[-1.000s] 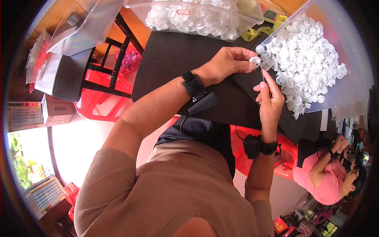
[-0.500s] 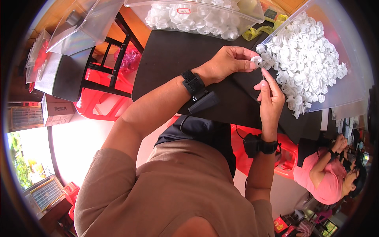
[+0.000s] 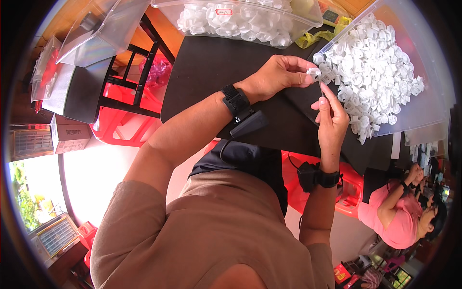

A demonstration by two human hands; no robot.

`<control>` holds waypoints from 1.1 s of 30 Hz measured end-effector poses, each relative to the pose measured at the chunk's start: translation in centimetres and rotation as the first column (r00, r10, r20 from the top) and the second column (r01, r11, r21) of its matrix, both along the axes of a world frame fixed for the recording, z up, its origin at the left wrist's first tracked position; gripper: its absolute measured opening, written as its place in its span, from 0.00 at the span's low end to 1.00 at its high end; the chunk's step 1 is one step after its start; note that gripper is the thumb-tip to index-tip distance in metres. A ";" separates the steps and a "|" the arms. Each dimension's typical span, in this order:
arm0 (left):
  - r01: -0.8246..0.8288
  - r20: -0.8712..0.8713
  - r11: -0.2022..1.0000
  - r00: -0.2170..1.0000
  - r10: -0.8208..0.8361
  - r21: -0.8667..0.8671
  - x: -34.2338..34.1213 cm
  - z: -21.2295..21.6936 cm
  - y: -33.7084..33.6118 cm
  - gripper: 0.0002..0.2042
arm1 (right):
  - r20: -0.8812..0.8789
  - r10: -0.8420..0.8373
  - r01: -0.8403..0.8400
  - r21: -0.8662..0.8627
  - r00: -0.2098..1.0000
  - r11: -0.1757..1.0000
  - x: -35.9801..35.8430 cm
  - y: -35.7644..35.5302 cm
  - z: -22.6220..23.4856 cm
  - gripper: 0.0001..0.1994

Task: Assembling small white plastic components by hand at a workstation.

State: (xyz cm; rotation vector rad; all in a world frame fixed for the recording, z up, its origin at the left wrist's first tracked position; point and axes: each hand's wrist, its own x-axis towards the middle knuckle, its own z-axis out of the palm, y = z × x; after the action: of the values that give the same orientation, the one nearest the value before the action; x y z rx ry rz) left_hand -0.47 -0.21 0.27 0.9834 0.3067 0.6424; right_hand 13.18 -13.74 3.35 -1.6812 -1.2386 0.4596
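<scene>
Between thumb and fingers of my left hand (image 3: 284,77) is a small round white plastic part (image 3: 313,73), held above the dark table beside a heap of similar parts. My right hand (image 3: 331,120) is just below it, thumb bent and index finger stretched toward the part. A thin dark tool shows faintly between the right fingers, its tip close to the part; its exact kind is too small to tell. The heap of white plastic parts (image 3: 373,72) spreads out of a clear plastic bin (image 3: 423,108) lying to the right of both hands.
A second clear bin (image 3: 163,4) of white parts stands at the far edge of the black table (image 3: 207,67). Yellow netting (image 3: 315,38) lies between the bins. Red stools (image 3: 127,125) stand at left and below the table. A person in pink (image 3: 394,214) sits at right.
Both hands stay almost in place. My right hand has shifted very slightly right, and the white part is still in my left fingers.
</scene>
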 end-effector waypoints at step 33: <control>0.108 -0.266 0.854 0.963 0.037 0.509 -0.3 0.2 0.4 0.13 | 0.427 0.373 -0.197 -0.401 0.824 0.895 3.3 1.2 6.2 0.13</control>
State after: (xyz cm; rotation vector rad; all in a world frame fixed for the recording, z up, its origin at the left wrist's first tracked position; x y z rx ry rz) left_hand -0.80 0.20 0.46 1.6050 0.3593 0.5673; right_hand 16.49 -12.59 9.60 -1.9876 -1.9037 0.4580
